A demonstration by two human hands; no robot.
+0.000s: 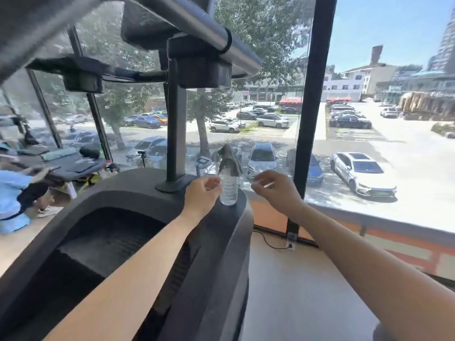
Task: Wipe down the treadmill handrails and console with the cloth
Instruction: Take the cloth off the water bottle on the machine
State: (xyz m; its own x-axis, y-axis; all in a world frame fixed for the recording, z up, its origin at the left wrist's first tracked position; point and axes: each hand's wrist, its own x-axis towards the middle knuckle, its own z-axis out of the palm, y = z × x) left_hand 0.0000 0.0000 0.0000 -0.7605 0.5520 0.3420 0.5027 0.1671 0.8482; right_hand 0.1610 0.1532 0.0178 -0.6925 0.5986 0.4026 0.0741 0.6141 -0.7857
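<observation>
A grey cloth [229, 159] is draped over the top of a clear plastic water bottle [229, 191]. The bottle stands upright on the right end of the treadmill's dark front hood [138, 193]. My left hand [203, 191] hovers just left of the bottle with its fingers loosely curled, at or very near the plastic. My right hand [274, 190] is a short way to the bottle's right, fingers also loosely curled, holding nothing. Overhead run the grey handrail [197, 28] and the underside of the console [200, 70], carried on a dark post [176, 134].
A big window [369, 143] with a black frame bar [312, 107] faces a car park. A power cable and socket [290, 244] lie on the floor at the right. At the left are other gym machines and a person in blue [14, 193].
</observation>
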